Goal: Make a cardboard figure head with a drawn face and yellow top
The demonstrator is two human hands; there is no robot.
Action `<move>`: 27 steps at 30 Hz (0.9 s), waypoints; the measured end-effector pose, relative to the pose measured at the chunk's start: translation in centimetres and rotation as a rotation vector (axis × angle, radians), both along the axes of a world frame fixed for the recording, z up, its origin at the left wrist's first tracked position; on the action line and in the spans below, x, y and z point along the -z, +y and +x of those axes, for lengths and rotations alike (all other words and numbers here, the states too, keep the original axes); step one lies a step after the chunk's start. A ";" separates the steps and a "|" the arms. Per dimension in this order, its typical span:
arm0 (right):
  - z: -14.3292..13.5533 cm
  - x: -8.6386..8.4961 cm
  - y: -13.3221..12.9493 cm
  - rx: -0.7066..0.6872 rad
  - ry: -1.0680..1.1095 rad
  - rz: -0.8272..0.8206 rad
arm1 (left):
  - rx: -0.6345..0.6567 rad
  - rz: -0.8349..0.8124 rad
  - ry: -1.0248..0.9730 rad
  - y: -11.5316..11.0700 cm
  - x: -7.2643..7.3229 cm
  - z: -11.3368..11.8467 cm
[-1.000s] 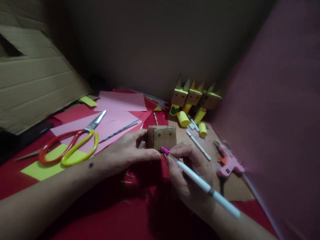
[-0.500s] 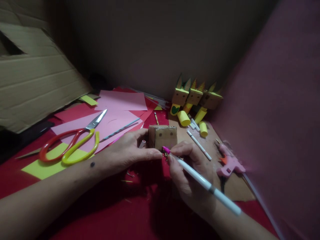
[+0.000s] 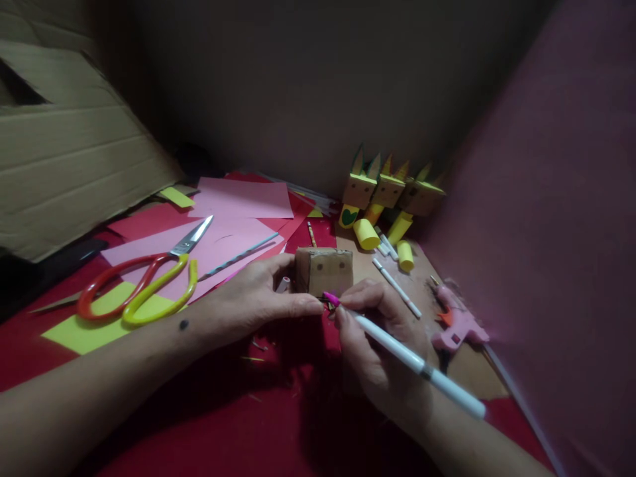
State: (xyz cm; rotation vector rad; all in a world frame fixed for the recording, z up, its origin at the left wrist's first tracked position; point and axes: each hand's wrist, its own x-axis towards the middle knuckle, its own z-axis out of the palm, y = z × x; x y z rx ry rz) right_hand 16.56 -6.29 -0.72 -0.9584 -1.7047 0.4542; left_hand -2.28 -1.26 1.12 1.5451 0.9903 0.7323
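Observation:
My left hand [image 3: 271, 291] grips a small cardboard box [image 3: 330, 270] from its left side and lower edge, the thumb along the bottom. Two dark dots mark the front of the box. Pinched in my right hand [image 3: 380, 331] is a white marker pen [image 3: 402, 350] with a pink tip end, pointing up and left. That end is at the lower edge of the box front; I cannot tell whether it touches. A small pale tube [image 3: 283, 285] shows beside my left hand, partly hidden by it.
Scissors [image 3: 149, 285] with red and yellow handles lie on pink [image 3: 238, 199] and yellow paper at left, beside a blue pencil [image 3: 241, 255]. Cardboard figures [image 3: 360, 191], yellow paper rolls [image 3: 366, 234] and a pink glue gun [image 3: 460, 321] are at right. A cardboard sheet [image 3: 74, 152] leans at far left.
The back end of the marker pen has swung slightly up and right in my right hand. My left hand keeps its hold on the box.

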 end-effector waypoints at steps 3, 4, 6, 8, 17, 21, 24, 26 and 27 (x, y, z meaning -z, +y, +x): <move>-0.1 0.0 0.0 -0.014 0.020 0.003 | 0.005 -0.001 -0.013 0.0 0.0 0.0; -0.1 0.0 0.0 -0.016 0.026 0.000 | 0.004 -0.002 -0.017 0.0 0.1 0.0; -0.2 -0.1 0.0 -0.017 0.034 0.001 | -0.003 0.000 -0.022 0.0 0.1 0.1; -0.3 -0.1 0.0 -0.012 0.038 0.003 | -0.004 -0.002 -0.037 0.0 0.1 0.2; 0.0 0.0 0.1 -0.017 0.006 0.008 | -0.020 -0.009 -0.014 -0.1 0.1 0.2; 0.0 -0.1 0.1 -0.013 0.009 -0.003 | -0.014 -0.020 -0.043 0.0 0.1 0.3; -0.1 -0.2 0.0 -0.021 0.037 0.008 | -0.012 -0.010 -0.044 0.0 -0.1 0.4; -0.1 -0.2 0.0 -0.019 0.040 0.010 | -0.010 0.006 -0.041 0.0 -0.1 0.4; -0.1 -0.2 0.0 -0.016 0.031 0.008 | -0.010 0.011 -0.039 0.0 -0.2 0.4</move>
